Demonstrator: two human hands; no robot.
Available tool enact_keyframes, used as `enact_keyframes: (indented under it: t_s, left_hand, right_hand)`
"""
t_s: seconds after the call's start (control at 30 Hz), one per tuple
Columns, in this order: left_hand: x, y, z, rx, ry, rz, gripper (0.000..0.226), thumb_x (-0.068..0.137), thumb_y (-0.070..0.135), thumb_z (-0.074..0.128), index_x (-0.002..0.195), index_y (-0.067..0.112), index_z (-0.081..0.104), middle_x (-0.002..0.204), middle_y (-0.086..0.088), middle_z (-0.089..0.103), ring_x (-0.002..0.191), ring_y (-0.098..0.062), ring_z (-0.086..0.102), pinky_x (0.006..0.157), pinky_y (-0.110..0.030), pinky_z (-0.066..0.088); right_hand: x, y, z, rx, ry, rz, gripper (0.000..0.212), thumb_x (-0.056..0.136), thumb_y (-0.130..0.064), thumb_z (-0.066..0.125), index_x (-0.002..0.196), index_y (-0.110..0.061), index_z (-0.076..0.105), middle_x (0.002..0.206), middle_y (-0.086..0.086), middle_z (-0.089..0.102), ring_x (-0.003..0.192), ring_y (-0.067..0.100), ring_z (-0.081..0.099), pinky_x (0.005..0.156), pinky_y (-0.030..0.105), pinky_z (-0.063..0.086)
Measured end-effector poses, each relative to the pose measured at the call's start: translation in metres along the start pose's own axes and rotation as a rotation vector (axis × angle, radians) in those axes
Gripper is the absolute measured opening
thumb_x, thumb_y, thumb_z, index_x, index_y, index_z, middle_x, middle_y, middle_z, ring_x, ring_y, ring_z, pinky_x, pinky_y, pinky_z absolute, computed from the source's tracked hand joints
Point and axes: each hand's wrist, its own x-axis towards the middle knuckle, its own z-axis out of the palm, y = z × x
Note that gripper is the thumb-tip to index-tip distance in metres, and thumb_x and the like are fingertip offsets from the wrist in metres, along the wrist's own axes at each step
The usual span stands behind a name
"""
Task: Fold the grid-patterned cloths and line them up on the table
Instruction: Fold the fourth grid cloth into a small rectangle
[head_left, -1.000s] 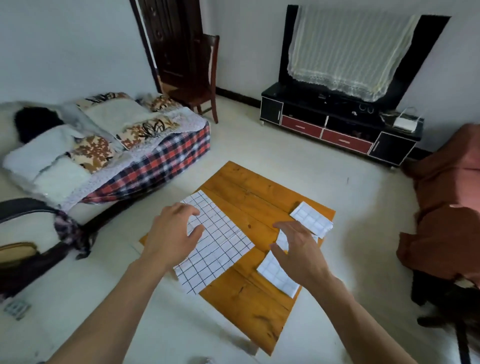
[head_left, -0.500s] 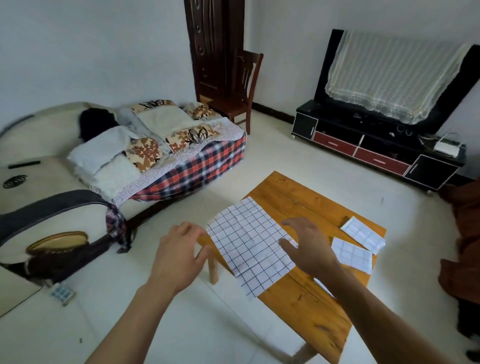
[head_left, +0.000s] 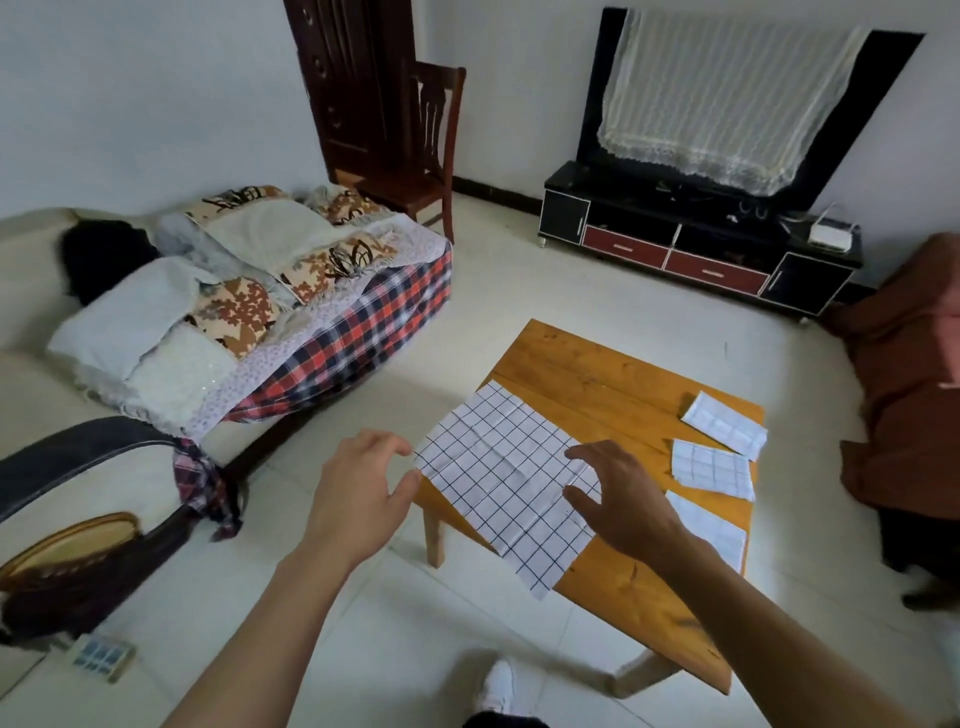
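Note:
An unfolded white cloth with a dark grid (head_left: 498, 467) lies flat on the left part of the wooden table (head_left: 613, 374), its near corner hanging past the edge. My left hand (head_left: 363, 488) hovers at the cloth's left corner, fingers spread, holding nothing. Over the cloth's right edge my right hand (head_left: 618, 493) is spread with loosely bent fingers, also holding nothing. Three folded grid cloths lie in a row along the table's right side: one far (head_left: 724, 423), one in the middle (head_left: 711, 470), one near (head_left: 717, 535), partly behind my right forearm.
A bed with a plaid cover and pillows (head_left: 363, 332) stands to the left, a dark wooden chair (head_left: 421, 150) behind it. A TV stand (head_left: 696, 244) lines the far wall. A brown-covered seat (head_left: 914, 374) is at the right. My shoe (head_left: 498, 686) shows below.
The view has swung left and closer. My right hand left the folded cloths and came over the unfolded cloth's right edge. My left hand shifted off the cloth to its left corner.

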Motion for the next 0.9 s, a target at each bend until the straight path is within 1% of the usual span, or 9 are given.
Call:
enact_keyframes:
  t_s: [0.23, 0.33, 0.5, 0.6, 0.67, 0.77, 0.83, 0.87, 0.9]
  left_hand:
    - [0.06, -0.009, 0.014, 0.048, -0.105, 0.049, 0.016, 0.089, 0.034, 0.067, 0.104, 0.03, 0.061, 0.108, 0.015, 0.055, 0.105, -0.013, 0.054, 0.091, -0.041, 0.048]
    - [0.091, -0.018, 0.012, 0.072, -0.144, 0.062, 0.016, 0.089, 0.034, 0.067, 0.104, 0.031, 0.06, 0.11, 0.016, 0.054, 0.107, -0.012, 0.052, 0.093, -0.04, 0.047]
    - [0.144, -0.026, 0.014, 0.067, -0.175, 0.064, 0.018, 0.09, 0.032, 0.066, 0.107, 0.027, 0.061, 0.115, 0.012, 0.057, 0.111, -0.012, 0.05, 0.095, -0.039, 0.045]
    - [0.172, -0.023, 0.02, 0.058, -0.223, 0.118, 0.018, 0.091, 0.032, 0.065, 0.107, 0.026, 0.062, 0.112, 0.014, 0.056, 0.103, -0.014, 0.055, 0.09, -0.036, 0.047]
    - [0.193, -0.027, 0.028, 0.049, -0.26, 0.173, 0.017, 0.091, 0.032, 0.064, 0.107, 0.027, 0.061, 0.111, 0.014, 0.056, 0.106, -0.013, 0.054, 0.093, -0.038, 0.047]
    - [0.224, -0.041, 0.038, 0.039, -0.316, 0.226, 0.02, 0.092, 0.034, 0.062, 0.111, 0.027, 0.061, 0.115, 0.013, 0.056, 0.11, -0.009, 0.051, 0.096, -0.033, 0.045]
    - [0.244, -0.053, 0.044, 0.031, -0.351, 0.265, 0.022, 0.093, 0.035, 0.061, 0.114, 0.026, 0.061, 0.116, 0.013, 0.057, 0.11, -0.006, 0.049, 0.095, -0.028, 0.044]
    - [0.253, -0.061, 0.047, 0.026, -0.36, 0.291, 0.023, 0.093, 0.034, 0.061, 0.114, 0.025, 0.061, 0.117, 0.012, 0.057, 0.11, -0.006, 0.049, 0.094, -0.026, 0.043]
    - [0.263, -0.069, 0.05, 0.016, -0.377, 0.314, 0.023, 0.093, 0.033, 0.062, 0.114, 0.024, 0.062, 0.117, 0.01, 0.058, 0.11, -0.006, 0.049, 0.092, -0.025, 0.042]
  right_hand:
    - [0.09, 0.004, 0.017, 0.136, 0.051, 0.073, 0.048, 0.093, -0.038, 0.062, 0.137, -0.025, 0.05, 0.143, -0.001, 0.049, 0.129, 0.02, 0.047, 0.103, 0.036, 0.043]
    - [0.117, -0.001, 0.024, 0.186, 0.028, 0.09, 0.048, 0.093, -0.037, 0.062, 0.138, -0.023, 0.05, 0.143, 0.0, 0.05, 0.13, 0.02, 0.048, 0.104, 0.036, 0.043]
    - [0.138, 0.006, 0.027, 0.186, 0.027, 0.148, 0.047, 0.092, -0.036, 0.064, 0.137, -0.024, 0.052, 0.141, -0.001, 0.051, 0.126, 0.019, 0.05, 0.1, 0.033, 0.045]
    - [0.142, 0.012, 0.025, 0.165, 0.038, 0.2, 0.047, 0.092, -0.036, 0.065, 0.135, -0.024, 0.052, 0.14, -0.002, 0.051, 0.122, 0.017, 0.052, 0.096, 0.03, 0.047]
    - [0.145, 0.015, 0.026, 0.156, 0.059, 0.245, 0.046, 0.091, -0.035, 0.065, 0.134, -0.023, 0.053, 0.138, -0.002, 0.052, 0.118, 0.016, 0.053, 0.092, 0.028, 0.048]
    - [0.152, 0.016, 0.03, 0.131, 0.098, 0.325, 0.043, 0.091, -0.035, 0.066, 0.131, -0.022, 0.056, 0.133, 0.0, 0.056, 0.106, 0.014, 0.058, 0.085, 0.023, 0.046]
    - [0.155, 0.011, 0.036, 0.123, 0.112, 0.395, 0.043, 0.09, -0.034, 0.067, 0.13, -0.021, 0.057, 0.131, 0.0, 0.056, 0.083, 0.008, 0.057, 0.078, 0.026, 0.046]
    - [0.156, 0.008, 0.041, 0.116, 0.116, 0.429, 0.043, 0.09, -0.034, 0.067, 0.13, -0.021, 0.058, 0.13, 0.001, 0.057, 0.077, 0.007, 0.056, 0.077, 0.028, 0.047]
    - [0.157, 0.002, 0.047, 0.104, 0.12, 0.462, 0.044, 0.09, -0.034, 0.067, 0.13, -0.02, 0.058, 0.129, 0.002, 0.057, 0.08, 0.01, 0.059, 0.079, 0.03, 0.048]
